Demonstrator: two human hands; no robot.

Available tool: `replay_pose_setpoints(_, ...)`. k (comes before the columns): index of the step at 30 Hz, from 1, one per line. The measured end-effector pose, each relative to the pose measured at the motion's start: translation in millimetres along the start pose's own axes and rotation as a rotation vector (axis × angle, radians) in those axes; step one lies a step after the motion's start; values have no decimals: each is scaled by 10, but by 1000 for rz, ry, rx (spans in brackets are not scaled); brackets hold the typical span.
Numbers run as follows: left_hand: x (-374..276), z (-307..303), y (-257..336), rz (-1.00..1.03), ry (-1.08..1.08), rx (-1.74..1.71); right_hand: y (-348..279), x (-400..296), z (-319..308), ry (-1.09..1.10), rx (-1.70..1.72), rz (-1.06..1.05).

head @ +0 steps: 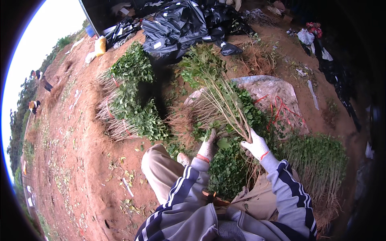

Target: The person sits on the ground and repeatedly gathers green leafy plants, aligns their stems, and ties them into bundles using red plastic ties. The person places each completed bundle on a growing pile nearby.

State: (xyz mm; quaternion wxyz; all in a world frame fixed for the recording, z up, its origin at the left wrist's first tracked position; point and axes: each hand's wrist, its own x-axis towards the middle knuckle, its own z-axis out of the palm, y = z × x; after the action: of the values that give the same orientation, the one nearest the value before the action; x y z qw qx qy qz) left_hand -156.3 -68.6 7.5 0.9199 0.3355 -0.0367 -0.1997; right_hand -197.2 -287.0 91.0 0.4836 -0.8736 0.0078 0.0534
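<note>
My right hand (256,145), in a white knitted glove, is closed round the lower stems of a bunch of leafy saplings (228,102). Their tops point away from me and bare roots hang below the fist. My left hand (209,144), in a soiled glove, is among green leaves left of that bunch; leaves and stems partly cover its fingers, so its grip is unclear. Beyond it lies a heap of thin-stemmed seedlings (208,108) with brown roots to the left. More leafy seedlings (227,171) lie between my legs.
Bundles of seedlings with red ties (113,110) lie at left. At right are upright seedlings (316,162) and a dirty woven sheet (280,93) with red twine (279,110). Black plastic sheeting (181,27) is piled ahead. Two people (42,80) are far left.
</note>
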Motion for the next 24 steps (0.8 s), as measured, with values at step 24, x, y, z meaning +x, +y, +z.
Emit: replay_pose_setpoints(24,-103,1074,-904,439,-143,1059,293,-1320,-1150,294,335,172)
